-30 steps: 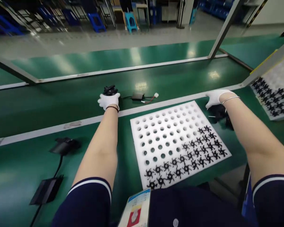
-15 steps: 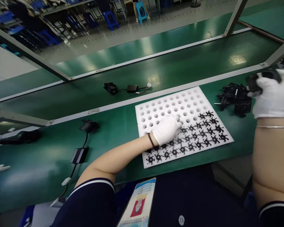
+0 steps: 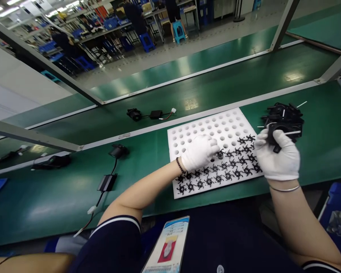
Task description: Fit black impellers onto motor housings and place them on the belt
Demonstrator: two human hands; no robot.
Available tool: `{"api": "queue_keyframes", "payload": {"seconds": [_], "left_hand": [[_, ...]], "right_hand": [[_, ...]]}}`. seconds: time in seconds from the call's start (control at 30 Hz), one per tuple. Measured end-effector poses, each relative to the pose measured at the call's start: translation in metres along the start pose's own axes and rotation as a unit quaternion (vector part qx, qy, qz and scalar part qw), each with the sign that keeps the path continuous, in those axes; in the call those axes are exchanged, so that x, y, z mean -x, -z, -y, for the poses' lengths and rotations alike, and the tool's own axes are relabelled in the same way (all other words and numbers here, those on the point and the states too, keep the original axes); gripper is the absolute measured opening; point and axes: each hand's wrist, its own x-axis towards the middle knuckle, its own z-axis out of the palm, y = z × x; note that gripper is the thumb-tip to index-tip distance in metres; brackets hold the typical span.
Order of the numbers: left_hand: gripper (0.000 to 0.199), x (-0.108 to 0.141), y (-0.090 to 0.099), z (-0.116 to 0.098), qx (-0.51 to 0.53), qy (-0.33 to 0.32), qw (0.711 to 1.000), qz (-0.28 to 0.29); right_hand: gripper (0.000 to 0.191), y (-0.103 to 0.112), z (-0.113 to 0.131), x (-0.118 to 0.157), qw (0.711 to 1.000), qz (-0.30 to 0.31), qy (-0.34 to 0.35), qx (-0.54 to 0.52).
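Note:
My left hand [image 3: 202, 151], in a white glove, is over a white foam tray [image 3: 184, 131] with rows of round holes. Its fingers are closed at a small black impeller [image 3: 220, 154], which seems lifted a little beside an open hole. Several more black impellers [image 3: 218, 179] sit in the tray's near rows. My right hand [image 3: 280, 157], also gloved, grips a black plastic pump housing [image 3: 275, 137] by the tray's right edge. A thin white rod shows beside this housing. Just behind lies a pile of similar black housings [image 3: 282, 112], some with white rods.
A black pump with a cable and box [image 3: 107, 182] lies left on the green bench [image 3: 147, 151]. Another wired pump [image 3: 134, 114] rests beyond the white rail [image 3: 147, 131]. Metal posts [image 3: 284, 24] rise from the bench. Another person's arm [image 3: 31, 261] shows at lower left.
My right hand has come left and nearer with the black housing, from beyond the pile to the tray's edge. My left hand has stayed over the tray; the impeller at its fingertips seems raised.

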Motion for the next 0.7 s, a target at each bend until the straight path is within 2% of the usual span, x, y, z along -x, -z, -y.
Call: {"api": "queue_keyframes", "payload": {"seconds": [0.03, 0.07, 0.13, 0.17, 0.23, 0.3, 0.4, 0.47, 0.57, 0.67, 0.7], "left_hand": [[0.012, 0.006, 0.003, -0.002, 0.051, 0.026, 0.996, -0.075], [0.011, 0.013, 0.004, -0.007, 0.108, 0.061, 0.98, -0.156], [0.008, 0.027, 0.002, -0.021, 0.217, 0.142, 0.918, -0.299], [0.006, 0.033, -0.002, -0.029, 0.258, 0.18, 0.885, -0.343], [0.004, 0.042, -0.012, -0.047, 0.316, 0.235, 0.838, -0.378], [0.009, 0.047, -0.023, -0.06, 0.376, 0.266, 0.811, -0.361], [0.04, 0.053, -0.03, -0.07, 0.473, 0.272, 0.784, -0.296], [0.046, 0.057, -0.029, -0.071, 0.483, 0.264, 0.79, -0.269], [0.048, 0.062, -0.024, -0.071, 0.453, 0.272, 0.81, -0.253], [0.075, 0.066, -0.022, -0.073, 0.47, 0.271, 0.816, -0.199], [0.077, 0.066, -0.022, -0.073, 0.471, 0.275, 0.815, -0.196]], "right_hand": [[0.004, -0.003, -0.01, 0.006, 1.0, 0.016, -0.017, -0.006], [0.008, -0.007, -0.021, 0.012, 0.999, 0.03, -0.04, -0.012], [0.016, -0.017, -0.042, 0.023, 0.995, 0.054, -0.081, -0.029], [0.018, -0.022, -0.052, 0.027, 0.992, 0.071, -0.099, -0.043], [0.021, -0.032, -0.068, 0.034, 0.984, 0.111, -0.12, -0.075], [0.023, -0.041, -0.078, 0.038, 0.978, 0.153, -0.112, -0.088], [0.024, -0.051, -0.084, 0.043, 0.974, 0.206, -0.05, -0.076], [0.023, -0.055, -0.085, 0.044, 0.973, 0.221, -0.013, -0.068], [0.023, -0.057, -0.085, 0.044, 0.975, 0.212, -0.006, -0.071], [0.021, -0.057, -0.085, 0.043, 0.98, 0.185, -0.021, -0.073], [0.021, -0.057, -0.085, 0.043, 0.981, 0.178, -0.027, -0.073]]}}
